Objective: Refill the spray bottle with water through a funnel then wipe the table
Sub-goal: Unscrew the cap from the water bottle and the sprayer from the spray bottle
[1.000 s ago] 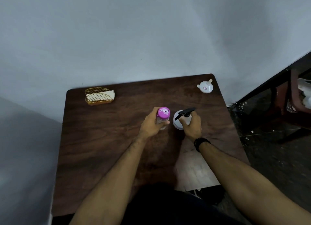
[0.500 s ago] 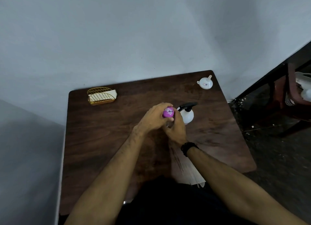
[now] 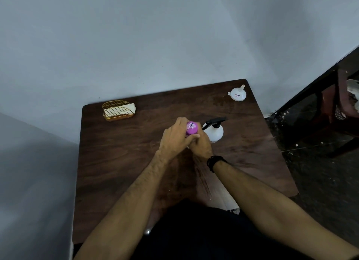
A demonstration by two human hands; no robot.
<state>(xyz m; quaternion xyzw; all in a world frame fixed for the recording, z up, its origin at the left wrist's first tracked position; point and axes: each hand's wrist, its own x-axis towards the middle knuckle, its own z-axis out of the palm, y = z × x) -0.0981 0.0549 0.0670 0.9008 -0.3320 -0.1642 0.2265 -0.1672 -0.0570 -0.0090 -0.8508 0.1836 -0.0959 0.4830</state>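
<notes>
Spray bottle (image 3: 214,132), white with a black trigger head, standing upright on the dark wooden table (image 3: 120,154), just right of my hands. My left hand (image 3: 175,141) is wrapped around the pink-capped bottle (image 3: 192,128); my right hand (image 3: 201,146) is closed on the same bottle just below the cap. Funnel (image 3: 237,94): far right corner. Gold wire holder (image 3: 118,112) with a folded cloth (image 3: 127,109): far left.

A plain room, most likely in a home: a dark wood-grain bench (image 3: 120,162) is pushed into the corner of bare, pale painted walls (image 3: 155,36). At 11 o'clock on it stands a gold wire napkin holder (image 3: 118,112). At 3 o'clock lies dark speckled floor (image 3: 320,172) with a reddish-brown chair (image 3: 342,112).
</notes>
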